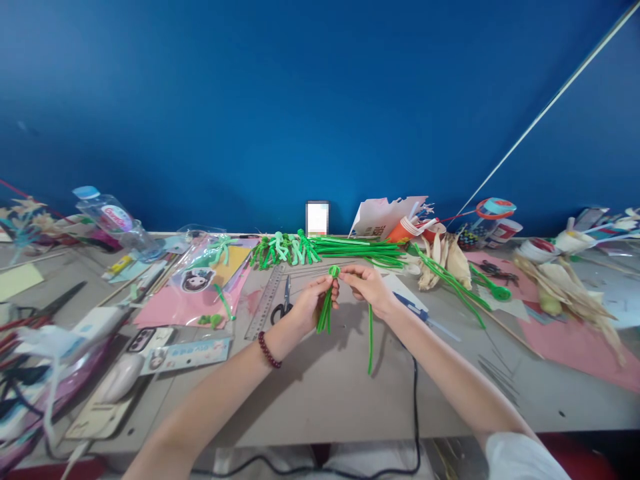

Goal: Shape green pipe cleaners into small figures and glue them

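My left hand (pixel 320 296) is closed round a bunch of green pipe cleaners (pixel 325 317), whose ends hang below the fingers. A small coiled green top (pixel 334 271) shows above that grip. Pinched at this top, my right hand (pixel 367 288) has its fingertips on a green strand, and one long pipe cleaner (pixel 371 340) hangs down beneath the palm. Behind the hands lies a pile of straight green pipe cleaners (pixel 365 249). Several bent green pieces (pixel 285 249) are heaped to its left.
Black-handled scissors (pixel 281 311) and a clear ruler (pixel 264 303) lie left of my hands. A blue glue gun (pixel 411 305) sits to the right, its cord running off the front edge. Dried husks (pixel 441 263), paper cups (pixel 404 229) and a plastic bottle (pixel 106 212) stand further out.
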`<state>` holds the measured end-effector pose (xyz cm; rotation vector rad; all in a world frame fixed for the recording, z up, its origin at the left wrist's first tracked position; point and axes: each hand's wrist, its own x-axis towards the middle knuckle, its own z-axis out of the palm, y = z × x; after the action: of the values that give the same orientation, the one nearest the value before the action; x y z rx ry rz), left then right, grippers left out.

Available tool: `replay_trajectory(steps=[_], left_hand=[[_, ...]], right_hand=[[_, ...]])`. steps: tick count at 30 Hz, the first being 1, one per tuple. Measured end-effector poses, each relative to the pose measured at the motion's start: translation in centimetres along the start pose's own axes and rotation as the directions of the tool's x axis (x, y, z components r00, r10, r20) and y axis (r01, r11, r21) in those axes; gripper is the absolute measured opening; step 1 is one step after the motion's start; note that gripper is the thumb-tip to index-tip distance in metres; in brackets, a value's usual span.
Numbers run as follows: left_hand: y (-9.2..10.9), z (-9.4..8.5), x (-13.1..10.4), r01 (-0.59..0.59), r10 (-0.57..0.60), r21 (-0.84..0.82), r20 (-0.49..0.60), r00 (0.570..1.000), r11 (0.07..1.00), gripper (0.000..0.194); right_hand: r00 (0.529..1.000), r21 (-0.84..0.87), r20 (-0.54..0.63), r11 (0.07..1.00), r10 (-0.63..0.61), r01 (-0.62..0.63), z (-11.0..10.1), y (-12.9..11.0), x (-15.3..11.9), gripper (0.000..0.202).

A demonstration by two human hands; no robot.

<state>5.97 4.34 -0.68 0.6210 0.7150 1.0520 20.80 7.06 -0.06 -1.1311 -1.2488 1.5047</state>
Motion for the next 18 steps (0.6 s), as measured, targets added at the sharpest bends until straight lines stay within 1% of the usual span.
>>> replay_trajectory(steps=[5,8,11,14,16,18], left_hand=[[0.02,-0.28,0.06,0.045,-0.038,-0.057,0.114,0.993,0.997,0.020],[0.01,-0.31,0.02,0.057,-0.046,-0.067,0.163,0.986,0.996,0.019],[0.16,-0.19,-0.09,0.072,-0.059,-0.069,0.181,0.982,0.995,0.018],[0.39,-0.07,-0.12,0.078,-0.071,-0.037,0.156,0.985,0.996,0.020],[0.46,-0.04,-0.05,0.012,-0.016,0.035,0.114,0.993,0.999,0.023],[0.40,-0.07,0.06,-0.111,0.104,0.140,0.054,0.993,0.984,0.025]], right_hand=[[0.996,0.043,0.082,0.999,0.021,-0.024,0.21,-0.41,-0.39,0.033],[0.993,0.046,0.115,0.999,0.017,-0.022,0.38,-0.79,-0.77,0.032],[0.994,0.024,0.108,1.000,-0.018,0.015,0.52,-0.97,-0.98,0.032],[0.996,-0.012,0.073,0.999,-0.041,0.042,0.54,-0.74,-0.89,0.033],[0.998,-0.048,0.013,0.997,-0.061,0.062,0.49,-0.42,-0.72,0.034],[0.992,-0.115,-0.061,0.988,-0.108,0.101,0.44,-0.07,-0.58,0.033]])
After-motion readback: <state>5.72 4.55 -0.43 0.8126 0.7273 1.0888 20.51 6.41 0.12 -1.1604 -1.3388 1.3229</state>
